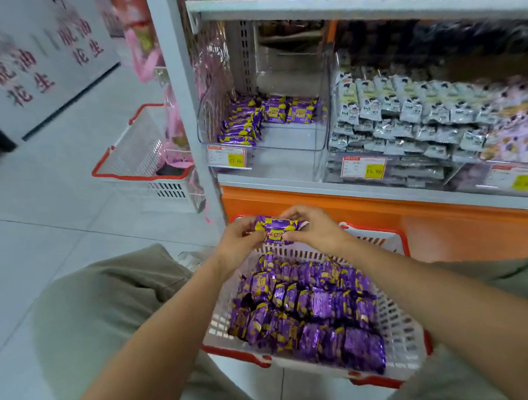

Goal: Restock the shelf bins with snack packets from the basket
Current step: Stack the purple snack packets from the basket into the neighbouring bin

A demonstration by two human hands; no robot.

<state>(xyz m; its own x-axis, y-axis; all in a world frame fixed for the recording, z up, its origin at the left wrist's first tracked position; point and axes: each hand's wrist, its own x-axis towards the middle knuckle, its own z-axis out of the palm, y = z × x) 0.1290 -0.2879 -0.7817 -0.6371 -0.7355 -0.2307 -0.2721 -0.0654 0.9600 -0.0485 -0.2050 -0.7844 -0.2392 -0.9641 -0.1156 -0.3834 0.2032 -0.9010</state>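
Pale floor tiles [57, 231] run beneath a shop aisle, and a person crouches on them facing a white shelf unit [337, 8]. Nearest, between knees in khaki trousers [93, 303], sits a white basket [400, 324] with a red rim, filled with purple-and-yellow snack packets [309, 308] lying in rough rows. Over its far edge, both hands meet around a small stack of the same packets [277, 228]. The left hand [234, 241] pinches the stack's left end with curled fingers, and the right hand [317, 227] curls round its right end, thumb underneath. Just behind them is the unit's orange base panel [318, 202].

Farther up, on the lowest shelf, a clear plastic bin [290, 139] holds more of the purple packets [251, 117], bunched along its left side and back. A price tag [227, 157] is fixed at its front. In the bin to its right, grey-white sachets [406, 114] are heaped high. To the left of the unit a second red-rimmed basket [137, 164] stands on the floor. Beyond it, a white board [32, 68] carries red characters.
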